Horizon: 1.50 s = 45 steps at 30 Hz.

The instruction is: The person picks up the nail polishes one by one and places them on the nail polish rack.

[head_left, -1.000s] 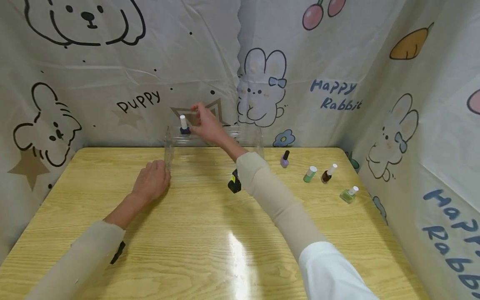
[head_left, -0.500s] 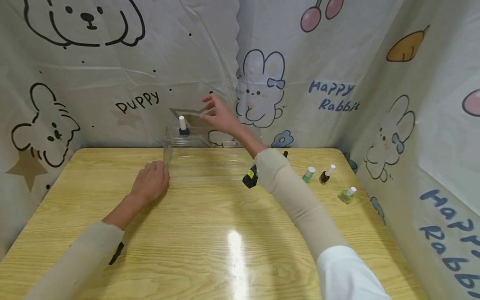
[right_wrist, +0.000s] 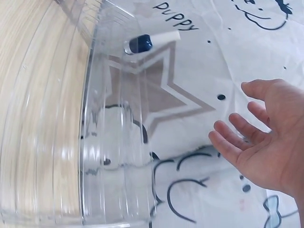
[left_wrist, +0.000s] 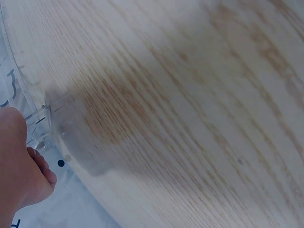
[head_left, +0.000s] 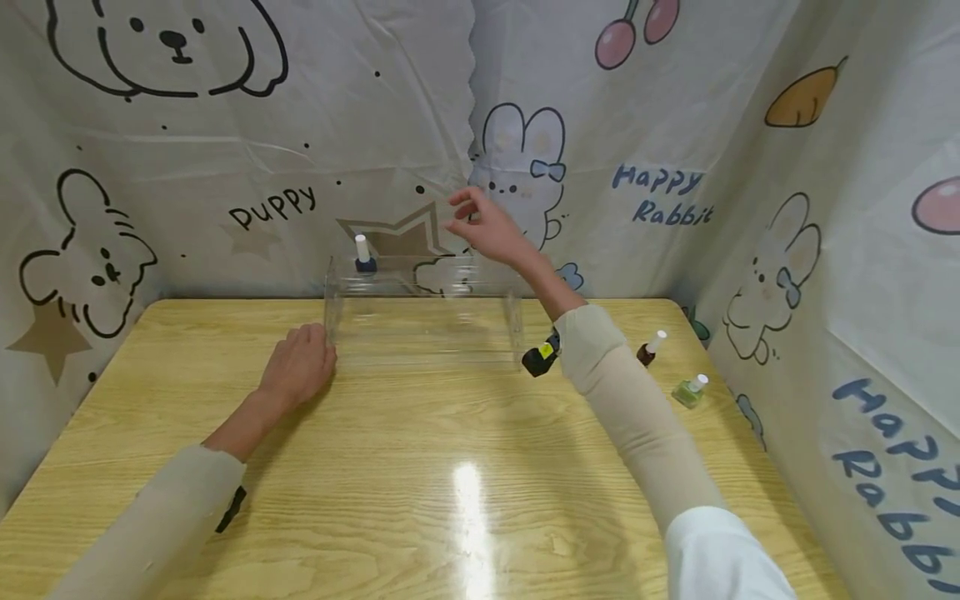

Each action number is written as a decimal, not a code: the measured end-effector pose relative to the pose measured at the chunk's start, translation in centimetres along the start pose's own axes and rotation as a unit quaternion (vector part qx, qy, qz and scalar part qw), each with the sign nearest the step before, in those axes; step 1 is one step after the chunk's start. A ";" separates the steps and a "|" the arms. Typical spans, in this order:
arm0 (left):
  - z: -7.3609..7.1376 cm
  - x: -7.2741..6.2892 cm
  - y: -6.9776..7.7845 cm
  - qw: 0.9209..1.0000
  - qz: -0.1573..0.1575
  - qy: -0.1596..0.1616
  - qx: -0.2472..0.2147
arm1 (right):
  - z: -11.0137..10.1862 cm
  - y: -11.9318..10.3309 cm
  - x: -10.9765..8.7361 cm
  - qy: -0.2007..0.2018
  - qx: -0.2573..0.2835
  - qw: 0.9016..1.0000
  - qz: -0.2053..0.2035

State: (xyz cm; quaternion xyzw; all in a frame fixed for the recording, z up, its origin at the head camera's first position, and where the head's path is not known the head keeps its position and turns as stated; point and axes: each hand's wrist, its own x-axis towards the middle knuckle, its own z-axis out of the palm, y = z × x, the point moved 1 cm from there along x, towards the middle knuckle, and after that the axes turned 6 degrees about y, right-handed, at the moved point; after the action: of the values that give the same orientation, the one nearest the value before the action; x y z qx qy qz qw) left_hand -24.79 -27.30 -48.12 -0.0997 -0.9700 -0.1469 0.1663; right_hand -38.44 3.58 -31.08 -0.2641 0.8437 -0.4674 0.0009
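Observation:
A clear acrylic tiered rack [head_left: 420, 333] stands at the back of the table. On its top tier, near the left end, a dark blue nail polish bottle [head_left: 365, 265] with a white cap stands upright. My left hand [head_left: 298, 367] holds the rack's left end; in the left wrist view, its curled fingers [left_wrist: 42, 166] and thumb are at the clear rack corner [left_wrist: 39, 126]. My right hand [head_left: 491, 229] is in the air above the rack's right part, fingers loosely spread. The right wrist view shows this hand [right_wrist: 266, 137] holding nothing, apart from the blue bottle [right_wrist: 141, 43].
At the table's right stand a dark brown nail polish bottle [head_left: 651, 350] and a light green one [head_left: 690, 392], both white-capped. A printed cloth [head_left: 405, 108] hangs behind and at the sides. A black wrist device [head_left: 540, 358] sits under my right forearm.
My right hand has moved right and slightly up, away from the blue nail polish bottle, which stays on the rack. The right arm now hides the purple and green bottles. The left hand stays put.

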 end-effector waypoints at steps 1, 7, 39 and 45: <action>0.0 0.0 0.0 1.000 0.001 0.001 0.001 | -0.3 0.0 -0.2 0.004 -0.002 1.000 0.002; 0.2 -0.1 -0.4 1.000 -0.005 0.001 -0.003 | -1.6 0.5 -1.1 0.014 -0.025 0.999 0.017; 0.4 -0.1 -0.4 1.000 0.000 0.004 -0.016 | -9.2 5.6 -11.4 0.068 -0.044 0.992 0.093; 0.0 0.0 -0.3 1.000 -0.001 0.006 -0.025 | -10.0 6.6 -13.2 0.073 -0.040 0.991 0.103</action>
State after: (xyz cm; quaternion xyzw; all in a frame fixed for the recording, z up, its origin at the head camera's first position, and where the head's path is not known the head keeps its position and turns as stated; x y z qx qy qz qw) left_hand -24.82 -27.55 -48.19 -0.1022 -0.9651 -0.1717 0.1696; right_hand -32.52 20.15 -33.82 -0.1405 0.8822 -0.4488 -0.0231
